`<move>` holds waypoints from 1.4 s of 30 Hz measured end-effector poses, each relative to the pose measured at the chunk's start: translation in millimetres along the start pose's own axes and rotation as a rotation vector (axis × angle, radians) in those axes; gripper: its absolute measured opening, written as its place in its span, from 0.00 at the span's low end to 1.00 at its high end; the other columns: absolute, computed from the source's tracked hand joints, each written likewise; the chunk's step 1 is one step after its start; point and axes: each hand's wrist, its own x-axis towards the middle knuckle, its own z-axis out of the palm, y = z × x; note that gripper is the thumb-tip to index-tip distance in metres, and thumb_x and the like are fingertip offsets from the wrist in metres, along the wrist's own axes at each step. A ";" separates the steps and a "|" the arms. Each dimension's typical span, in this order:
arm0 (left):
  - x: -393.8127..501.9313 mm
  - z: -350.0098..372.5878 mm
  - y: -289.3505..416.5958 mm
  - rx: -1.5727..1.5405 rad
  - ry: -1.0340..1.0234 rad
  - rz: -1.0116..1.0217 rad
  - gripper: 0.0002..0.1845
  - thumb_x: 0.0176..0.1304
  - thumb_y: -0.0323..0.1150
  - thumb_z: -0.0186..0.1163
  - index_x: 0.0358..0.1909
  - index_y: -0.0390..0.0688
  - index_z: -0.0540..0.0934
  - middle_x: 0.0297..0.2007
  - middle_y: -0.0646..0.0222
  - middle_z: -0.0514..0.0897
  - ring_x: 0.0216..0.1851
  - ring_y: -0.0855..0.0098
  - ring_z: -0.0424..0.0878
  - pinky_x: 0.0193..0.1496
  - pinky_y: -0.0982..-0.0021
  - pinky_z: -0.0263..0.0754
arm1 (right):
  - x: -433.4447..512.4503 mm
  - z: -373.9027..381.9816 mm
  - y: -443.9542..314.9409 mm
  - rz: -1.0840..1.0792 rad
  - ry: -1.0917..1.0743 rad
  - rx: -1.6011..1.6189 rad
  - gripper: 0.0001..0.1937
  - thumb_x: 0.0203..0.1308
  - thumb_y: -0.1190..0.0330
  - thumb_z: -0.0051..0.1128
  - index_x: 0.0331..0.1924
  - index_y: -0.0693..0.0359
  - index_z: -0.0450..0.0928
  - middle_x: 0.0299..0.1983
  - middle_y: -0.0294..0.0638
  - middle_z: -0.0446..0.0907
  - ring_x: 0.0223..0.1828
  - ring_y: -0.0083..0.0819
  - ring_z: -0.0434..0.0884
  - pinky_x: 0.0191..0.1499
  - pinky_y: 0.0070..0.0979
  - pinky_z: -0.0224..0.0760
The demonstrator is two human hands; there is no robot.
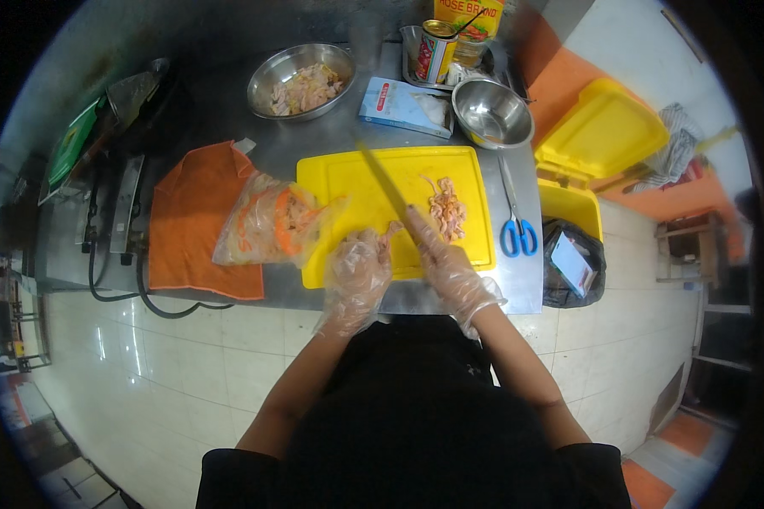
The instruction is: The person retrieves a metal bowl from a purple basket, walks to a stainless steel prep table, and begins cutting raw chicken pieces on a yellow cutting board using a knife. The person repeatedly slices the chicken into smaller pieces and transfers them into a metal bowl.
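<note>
A yellow plastic cutting board (331, 167) lies on the steel table before me. Gripped in my right hand (447, 267), in a clear plastic glove, is a knife (385, 181) whose blade points up and left over the board. My left hand (358, 262), gloved too, holds a small piece of raw meat (393, 227) on the board beside the blade. A pile of cut raw meat (447, 210) rests at the board's right. Left of the board, a clear plastic bag of meat (268, 219) overlaps its edge and an orange cloth (194, 223).
Behind the board stand a steel bowl of meat pieces (305, 89), a blue box (398, 105), a second steel bowl (493, 114) and an opened can (435, 54). Blue-handled scissors (517, 229) lie to the right. Beyond the table's right edge is a yellow bin (573, 203) with a black liner.
</note>
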 end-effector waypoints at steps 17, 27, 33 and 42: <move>-2.6 12.8 -9.1 -0.062 0.085 0.222 0.18 0.62 0.28 0.63 0.54 0.36 0.79 0.48 0.52 0.80 0.48 0.49 0.80 0.52 0.50 0.76 | 20.1 36.6 1.7 -0.065 0.047 -0.077 0.31 0.76 0.76 0.44 0.80 0.46 0.60 0.72 0.61 0.70 0.71 0.56 0.74 0.72 0.38 0.66; 1.4 24.9 -22.2 -0.182 0.053 0.186 0.11 0.68 0.33 0.62 0.45 0.36 0.82 0.40 0.51 0.84 0.42 0.45 0.81 0.48 0.51 0.76 | 67.2 21.2 -30.0 -0.072 0.002 -0.095 0.32 0.77 0.66 0.47 0.82 0.38 0.54 0.52 0.67 0.83 0.52 0.62 0.85 0.61 0.46 0.74; 7.1 9.5 -29.6 -0.289 -0.118 -0.026 0.12 0.73 0.37 0.60 0.40 0.37 0.83 0.38 0.52 0.85 0.43 0.48 0.84 0.47 0.51 0.77 | 41.8 18.1 4.9 -0.045 0.025 -0.019 0.32 0.76 0.71 0.46 0.81 0.39 0.58 0.61 0.65 0.79 0.62 0.59 0.80 0.68 0.42 0.70; -13.5 -0.7 0.2 0.511 0.134 0.251 0.12 0.74 0.36 0.56 0.49 0.38 0.80 0.41 0.58 0.84 0.43 0.57 0.84 0.46 0.55 0.79 | 34.8 19.8 53.2 -0.526 0.440 -0.140 0.36 0.64 0.83 0.43 0.78 0.51 0.66 0.80 0.66 0.51 0.84 0.59 0.45 0.83 0.43 0.38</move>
